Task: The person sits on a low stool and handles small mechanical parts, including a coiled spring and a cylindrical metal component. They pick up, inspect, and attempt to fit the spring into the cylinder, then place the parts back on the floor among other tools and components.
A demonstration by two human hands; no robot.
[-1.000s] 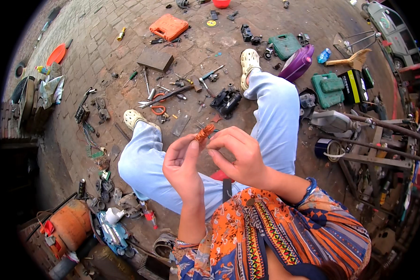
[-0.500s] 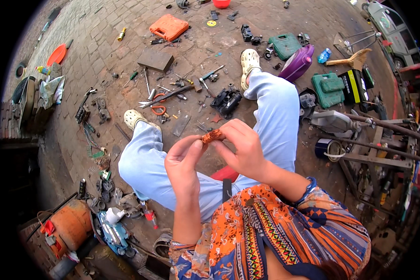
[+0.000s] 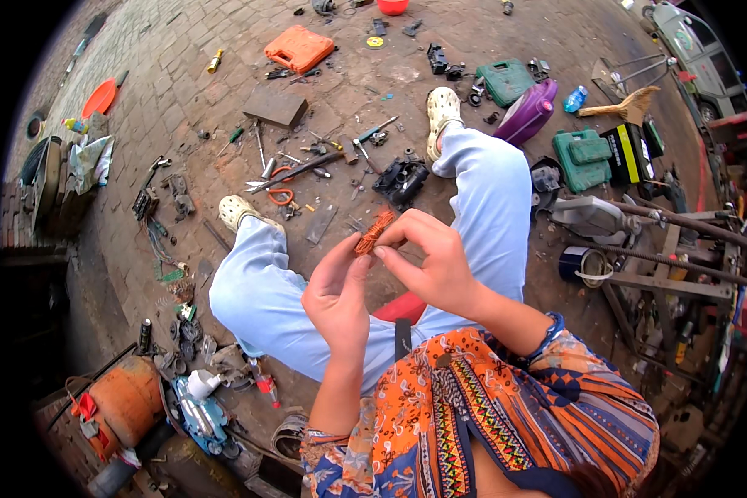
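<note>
A small bundle of copper-coloured wire point(image 3: 377, 231) is held up between my knees, its far end loose and frayed. My left hand point(image 3: 340, 295) pinches the near-left end between thumb and fingertips. On the other side, my right hand point(image 3: 427, 261) grips the bundle with thumb and forefinger, hiding part of it. Beyond the hands, on the ground, lie a black motor-like part point(image 3: 402, 178), orange-handled scissors point(image 3: 280, 196) and a hammer point(image 3: 362, 154).
A grey block point(image 3: 275, 108) and an orange case point(image 3: 300, 49) lie farther out. To the right are a purple jug point(image 3: 527, 114), green cases point(image 3: 583, 160) and a metal frame point(image 3: 676, 286). An orange gas cylinder point(image 3: 128, 397) stands at lower left.
The wire bundle has tilted more upright, and more of its loose strands show. My left hand has shifted slightly right and down; my right hand's fingers have moved down along the bundle.
</note>
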